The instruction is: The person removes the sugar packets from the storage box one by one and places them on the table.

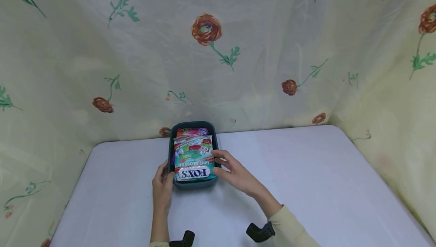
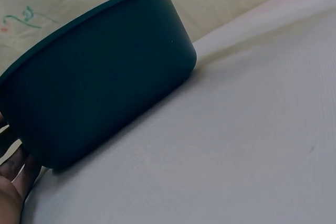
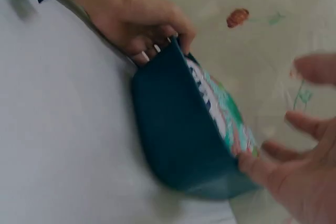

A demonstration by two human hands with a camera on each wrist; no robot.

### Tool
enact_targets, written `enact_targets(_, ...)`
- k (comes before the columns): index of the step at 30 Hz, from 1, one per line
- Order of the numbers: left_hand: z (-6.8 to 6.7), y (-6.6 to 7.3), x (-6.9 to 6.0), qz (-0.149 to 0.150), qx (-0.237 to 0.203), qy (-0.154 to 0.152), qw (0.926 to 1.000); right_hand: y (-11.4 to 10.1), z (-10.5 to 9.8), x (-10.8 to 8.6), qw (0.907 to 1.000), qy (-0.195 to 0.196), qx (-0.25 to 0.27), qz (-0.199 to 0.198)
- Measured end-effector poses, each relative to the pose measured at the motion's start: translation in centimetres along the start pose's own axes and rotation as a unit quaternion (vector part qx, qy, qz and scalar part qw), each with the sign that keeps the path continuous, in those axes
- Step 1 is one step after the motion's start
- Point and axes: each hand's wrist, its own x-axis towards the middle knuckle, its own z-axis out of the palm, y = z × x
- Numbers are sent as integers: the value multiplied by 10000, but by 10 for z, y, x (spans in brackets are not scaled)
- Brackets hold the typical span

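Observation:
A dark teal plastic tub (image 1: pixel 195 186) stands at the table's back edge. On top in it lies a FOX'S Mint Blossom candy bag (image 1: pixel 194 158), its print upside down to me. Behind this bag shows part of a pink and purple packet (image 1: pixel 192 131). My left hand (image 1: pixel 162 186) holds the tub's left side; in the right wrist view that hand (image 3: pixel 136 22) has its thumb at the rim and fingers along the outer wall. My right hand (image 1: pixel 235 173) is at the right rim, fingers spread, fingertips by the bag's edge. The bag's underside is hidden.
A white-covered table (image 1: pixel 306 171) extends to both sides of the tub. Behind it hangs a flower-printed curtain (image 1: pixel 252 88), close to the tub's far end. Black wrist devices (image 1: pixel 260 232) sit on both forearms.

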Motion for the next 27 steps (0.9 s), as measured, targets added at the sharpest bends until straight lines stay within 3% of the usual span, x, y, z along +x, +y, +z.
enact_targets(7,0,1,0,85,-34,-27,10000,-24,13,17,9960,126,-579,666)
enact_targets(13,-1,-1,1,76,-58,-48,9999,-28,21,34,9932,157,-795,831)
enact_targets(27,-3,0,2,-25,-299,-193,9994,-23,27,48,9923,367,-467,1088)
